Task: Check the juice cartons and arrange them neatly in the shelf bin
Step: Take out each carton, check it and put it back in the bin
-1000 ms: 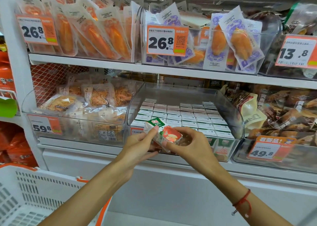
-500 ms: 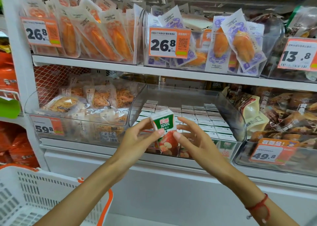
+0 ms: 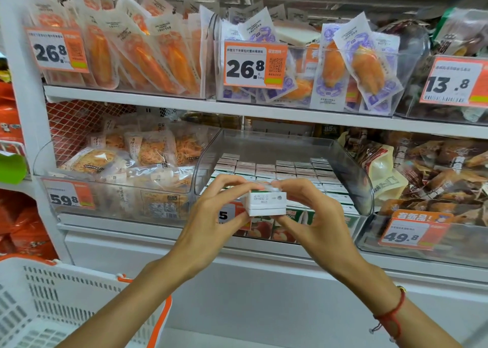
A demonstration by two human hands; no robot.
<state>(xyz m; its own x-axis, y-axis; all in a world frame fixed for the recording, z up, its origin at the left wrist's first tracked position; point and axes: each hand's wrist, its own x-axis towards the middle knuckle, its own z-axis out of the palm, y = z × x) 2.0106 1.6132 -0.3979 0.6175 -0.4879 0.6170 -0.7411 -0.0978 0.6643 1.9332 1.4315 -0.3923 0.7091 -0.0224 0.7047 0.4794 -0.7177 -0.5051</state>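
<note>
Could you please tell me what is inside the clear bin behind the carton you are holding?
The bin holds rows of upright juice cartons, white tops showing. The held carton and both hands cover the front rows.

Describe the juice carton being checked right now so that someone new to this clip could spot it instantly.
Find the clear shelf bin in the middle of the lower shelf, packed with rows of cartons. Just in front of it, the left hand and right hand pinch one juice carton between them. Unlike its neighbours, it is out of the bin, its white printed end turned toward the camera.
</note>
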